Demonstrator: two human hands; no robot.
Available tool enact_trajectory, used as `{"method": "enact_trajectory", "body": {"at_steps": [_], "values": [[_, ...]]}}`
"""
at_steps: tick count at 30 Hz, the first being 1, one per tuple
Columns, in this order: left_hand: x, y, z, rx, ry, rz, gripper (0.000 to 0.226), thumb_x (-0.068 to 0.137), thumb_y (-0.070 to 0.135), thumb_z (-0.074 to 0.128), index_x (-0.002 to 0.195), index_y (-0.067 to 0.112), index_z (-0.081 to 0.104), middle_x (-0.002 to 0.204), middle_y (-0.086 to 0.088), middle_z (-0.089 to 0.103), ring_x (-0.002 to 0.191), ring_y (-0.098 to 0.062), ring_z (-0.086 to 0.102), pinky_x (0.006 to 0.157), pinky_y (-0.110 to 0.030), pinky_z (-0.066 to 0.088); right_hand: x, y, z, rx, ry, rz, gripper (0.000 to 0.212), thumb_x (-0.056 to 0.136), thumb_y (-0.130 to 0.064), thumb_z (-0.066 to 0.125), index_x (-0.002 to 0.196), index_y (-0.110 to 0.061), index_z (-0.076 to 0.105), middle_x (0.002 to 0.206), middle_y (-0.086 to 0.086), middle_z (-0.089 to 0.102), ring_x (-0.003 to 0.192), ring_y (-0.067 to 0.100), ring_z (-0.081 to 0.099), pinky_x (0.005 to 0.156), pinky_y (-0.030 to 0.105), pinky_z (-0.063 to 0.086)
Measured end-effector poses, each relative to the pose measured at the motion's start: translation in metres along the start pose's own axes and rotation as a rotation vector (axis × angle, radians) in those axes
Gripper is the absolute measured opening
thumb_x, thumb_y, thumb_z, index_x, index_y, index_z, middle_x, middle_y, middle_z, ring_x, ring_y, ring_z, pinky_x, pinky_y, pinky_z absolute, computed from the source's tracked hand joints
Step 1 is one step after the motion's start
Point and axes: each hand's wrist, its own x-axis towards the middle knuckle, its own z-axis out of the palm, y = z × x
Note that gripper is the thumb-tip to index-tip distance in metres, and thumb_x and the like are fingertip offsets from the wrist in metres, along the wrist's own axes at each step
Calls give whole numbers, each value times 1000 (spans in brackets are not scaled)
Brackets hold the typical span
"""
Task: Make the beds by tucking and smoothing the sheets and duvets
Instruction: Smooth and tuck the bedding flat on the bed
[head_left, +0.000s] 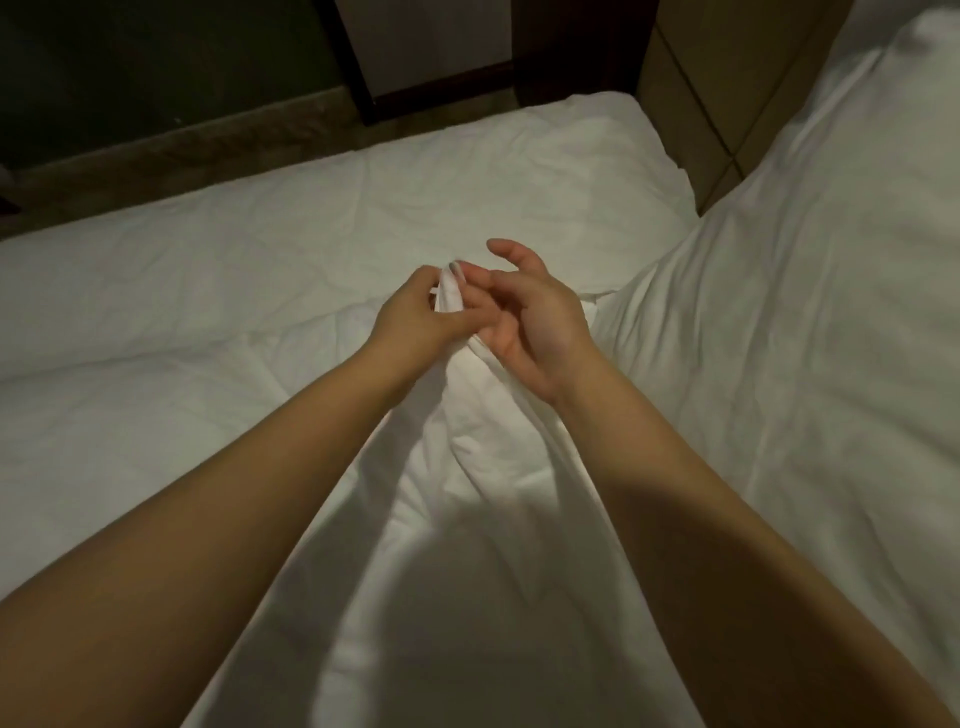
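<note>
2 bare forearms reach forward over the bed (208, 249), wrists close together above its middle. The left hand (415, 312) pinches a raised fold of sheet (448, 296); the right hand (535, 322), just beside it, has fingers loosely spread, palm turned toward the left hand

You have open, flat sheet (208, 270) to your left, clear to its far edge. A lifted fold (467, 395) ridges the middle. On your right heaped white bedding (805, 312) rises like a wall, and the headboard (727, 104) closes the far corner.
</note>
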Motion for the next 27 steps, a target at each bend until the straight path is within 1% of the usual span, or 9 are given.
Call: {"method": "enact_trajectory", "body": {"at_steps": [3,5,7,9,11,14,18,22,27], "values": [[-5,0,-3,-24,75,-29,19,84,9,52,101,16,59,94,-8,64,88,-28,63,77,-42,52,-1,8,-4,-454,128,-194,27,91,3,47,97,-22,54,99,6,66,82,12,65,68,28,55],[-7,3,-6,-10,128,-37,19,85,9,47,98,16,59,87,-1,62,80,-20,59,69,-33,48,0,10,-13,-783,245,-369,26,88,-1,52,95,-26,57,99,-4,64,86,9,61,79,28,51],[-8,5,-10,12,132,-20,17,84,10,48,96,16,60,85,-1,62,78,-19,58,69,-33,48,-3,13,-19,-1026,216,-387,23,87,-13,61,104,-27,57,107,-8,61,95,9,57,88,30,48],[-8,6,-15,29,108,11,13,84,12,52,92,15,61,83,-2,62,77,-21,58,70,-36,47,0,18,-24,-1265,180,-385,41,83,-26,67,121,-25,53,122,-3,57,110,16,51,95,34,43],[-9,7,-19,42,105,49,9,85,15,56,91,12,62,78,-2,58,72,-20,54,66,-34,44,7,16,-19,-1432,264,-451,57,83,-35,67,134,-23,46,132,1,52,120,22,43,100,38,38],[-7,9,-24,114,158,95,13,88,21,56,96,12,61,81,-4,59,72,-17,54,69,-35,49,22,-1,-5,-1651,249,-579,48,88,-39,62,132,-28,48,133,-2,50,123,21,40,99,35,31],[1,15,-31,190,275,120,12,91,29,55,93,18,59,83,3,58,77,-15,56,72,-28,50,31,-22,7,-1599,-135,-549,24,91,-29,61,113,-23,56,100,-4,63,92,16,60,80,26,47],[10,24,-36,239,321,150,10,93,28,53,91,20,58,77,8,53,71,-11,52,69,-21,47,33,-27,1,-1624,-185,-726,18,87,-30,65,100,-28,53,102,-14,53,90,6,55,78,23,46],[16,30,-31,298,314,192,11,93,27,54,89,18,58,74,8,52,67,-9,49,64,-16,42,39,-21,3,-1581,-133,-849,8,88,-26,62,90,-19,59,92,-8,60,85,12,56,76,36,53]]}}
